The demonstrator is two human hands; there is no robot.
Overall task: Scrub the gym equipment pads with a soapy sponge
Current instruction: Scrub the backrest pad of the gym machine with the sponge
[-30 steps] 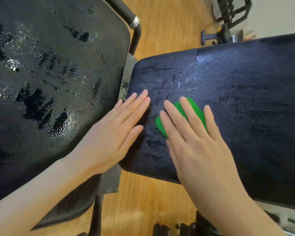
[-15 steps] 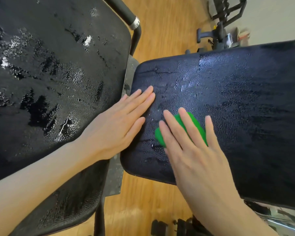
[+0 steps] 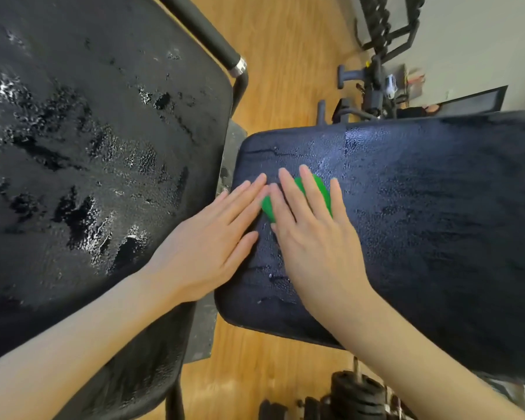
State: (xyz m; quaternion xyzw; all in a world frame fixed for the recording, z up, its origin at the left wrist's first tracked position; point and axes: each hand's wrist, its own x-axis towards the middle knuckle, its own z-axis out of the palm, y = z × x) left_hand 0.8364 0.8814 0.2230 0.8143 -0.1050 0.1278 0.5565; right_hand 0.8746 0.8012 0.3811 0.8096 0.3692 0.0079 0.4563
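The sponge (image 3: 297, 195) slid forward under the flat right hand (image 3: 312, 234); left hand (image 3: 212, 237) flat alongside, scrubbing the pad (image 3: 437, 222) continues.

Under our fingers (image 3: 288, 189) we see a pebbled, wet-glossy seat pad (image 3: 437, 207); the floor (image 3: 285, 71) is smooth wood.

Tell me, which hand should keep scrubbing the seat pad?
The right hand, probably. Its flat fingers already press the green sponge onto the seat pad. The left hand lies flat at the pad's edge, holding nothing.
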